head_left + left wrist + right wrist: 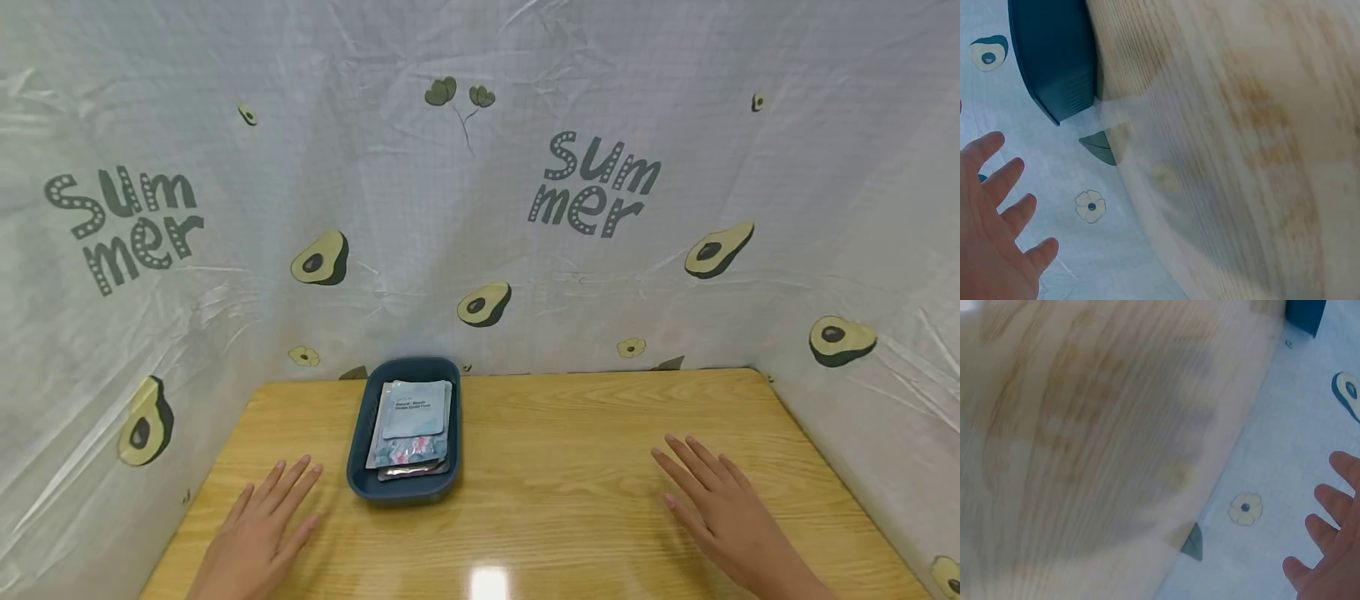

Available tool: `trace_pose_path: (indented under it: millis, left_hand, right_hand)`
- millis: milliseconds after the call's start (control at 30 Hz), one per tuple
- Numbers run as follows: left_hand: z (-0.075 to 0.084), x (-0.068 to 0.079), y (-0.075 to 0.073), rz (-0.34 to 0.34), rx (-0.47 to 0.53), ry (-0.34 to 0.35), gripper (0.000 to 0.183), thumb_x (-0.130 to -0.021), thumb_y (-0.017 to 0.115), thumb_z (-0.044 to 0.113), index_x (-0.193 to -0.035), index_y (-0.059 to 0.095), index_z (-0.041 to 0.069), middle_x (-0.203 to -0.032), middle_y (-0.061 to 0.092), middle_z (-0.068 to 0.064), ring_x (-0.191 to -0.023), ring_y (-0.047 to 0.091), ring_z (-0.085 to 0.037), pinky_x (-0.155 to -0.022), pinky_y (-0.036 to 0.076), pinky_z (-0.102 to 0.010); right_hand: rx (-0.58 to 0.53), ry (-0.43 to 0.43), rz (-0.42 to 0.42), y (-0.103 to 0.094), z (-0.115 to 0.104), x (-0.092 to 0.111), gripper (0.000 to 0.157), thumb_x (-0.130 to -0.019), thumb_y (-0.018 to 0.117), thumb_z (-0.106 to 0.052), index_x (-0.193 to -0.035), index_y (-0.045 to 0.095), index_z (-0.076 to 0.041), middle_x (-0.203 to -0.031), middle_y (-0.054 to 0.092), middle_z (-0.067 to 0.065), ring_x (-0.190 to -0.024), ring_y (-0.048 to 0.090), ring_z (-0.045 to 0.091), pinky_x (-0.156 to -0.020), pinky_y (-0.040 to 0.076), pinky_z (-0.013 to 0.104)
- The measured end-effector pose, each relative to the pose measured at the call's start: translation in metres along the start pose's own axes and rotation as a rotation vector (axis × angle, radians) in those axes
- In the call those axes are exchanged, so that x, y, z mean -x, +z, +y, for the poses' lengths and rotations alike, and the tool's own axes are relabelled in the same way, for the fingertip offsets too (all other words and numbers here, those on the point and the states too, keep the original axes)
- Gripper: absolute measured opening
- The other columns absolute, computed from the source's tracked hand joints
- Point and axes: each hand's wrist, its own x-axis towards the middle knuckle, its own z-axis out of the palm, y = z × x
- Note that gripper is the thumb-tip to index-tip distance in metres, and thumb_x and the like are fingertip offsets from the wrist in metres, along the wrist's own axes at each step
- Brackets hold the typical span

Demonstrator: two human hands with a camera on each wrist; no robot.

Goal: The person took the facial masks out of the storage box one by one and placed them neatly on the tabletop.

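My left hand (255, 533) is over the table's left side with its fingers spread and holds nothing. Just beyond it and to its right stands a dark blue plastic tray (358, 446). Several flat sachets lie stacked inside; the top one is a small pale blue sachet (414, 410) with printed text. Under it shows a floral sachet (408, 451) with pink flowers. Over the right part of the table is my right hand (720, 517), fingers extended and nothing in them. The left wrist view shows the tray's side (1054, 56) beyond the left fingers.
The wood-grain table (555, 467) reaches back to a white sheet (405, 200) printed with avocados and lettering. This sheet also closes off the left and right sides. A bright light reflection falls on the table's front middle.
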Motion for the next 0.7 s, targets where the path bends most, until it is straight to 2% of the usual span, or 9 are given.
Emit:
trace_pose_path:
  millis: [167,267,433,500,567,700]
  left_hand:
    - [-0.004,0.003,0.002,0.012,0.059,-0.009,0.057,-0.103,0.057,0.041,-0.153,0.047,0.016,-0.157,0.044,-0.014,-0.143,0.036,-0.044,-0.124,0.005,-0.057]
    - [-0.007,0.005,0.002,0.013,0.066,-0.008,0.057,-0.103,0.058,0.040,-0.152,0.048,0.014,-0.155,0.046,-0.015,-0.142,0.037,-0.045,-0.120,0.015,-0.064]
    - [-0.012,0.007,0.002,0.017,0.071,-0.009,0.055,-0.103,0.059,0.039,-0.151,0.051,0.013,-0.153,0.049,-0.017,-0.140,0.040,-0.046,-0.107,0.031,-0.070]
    - [-0.013,0.007,0.002,0.008,0.080,-0.016,0.055,-0.103,0.058,0.040,-0.151,0.050,0.013,-0.153,0.048,-0.017,-0.139,0.040,-0.046,-0.106,0.031,-0.071]
    - [-0.013,0.007,0.001,-0.003,0.098,-0.024,0.055,-0.104,0.057,0.040,-0.151,0.050,0.012,-0.153,0.048,-0.018,-0.139,0.040,-0.047,-0.106,0.032,-0.071]
    - [-0.016,0.006,0.002,-0.021,0.132,-0.035,0.054,-0.105,0.054,0.040,-0.151,0.050,0.011,-0.153,0.048,-0.019,-0.139,0.039,-0.049,-0.105,0.032,-0.072]
  right_hand:
    - [-0.028,0.002,0.003,0.010,-0.012,-0.005,0.058,-0.101,0.064,-0.028,-0.156,0.044,-0.024,-0.160,0.040,0.007,-0.151,0.027,0.026,-0.123,-0.007,0.026]
    - [-0.043,0.006,-0.008,0.014,-0.019,-0.009,0.058,-0.102,0.062,-0.028,-0.156,0.043,-0.026,-0.160,0.040,0.007,-0.148,0.031,0.030,-0.123,-0.006,0.025]
    - [-0.103,0.003,0.000,0.021,-0.032,-0.019,0.058,-0.102,0.062,-0.026,-0.156,0.043,-0.024,-0.160,0.041,0.006,-0.146,0.035,0.033,-0.124,0.014,0.041]
    - [-0.129,-0.004,0.012,0.024,-0.038,-0.024,0.058,-0.101,0.063,-0.025,-0.156,0.044,-0.022,-0.159,0.041,0.006,-0.145,0.037,0.034,-0.118,0.025,0.051]
    - [-0.150,-0.003,0.011,0.028,-0.043,-0.029,0.058,-0.101,0.063,-0.024,-0.156,0.043,-0.022,-0.160,0.041,0.006,-0.144,0.038,0.034,-0.112,0.030,0.056]
    - [-0.174,-0.018,0.022,0.036,-0.054,-0.037,0.059,-0.101,0.064,-0.023,-0.156,0.044,-0.020,-0.158,0.043,0.008,-0.142,0.041,0.036,-0.107,0.035,0.062]
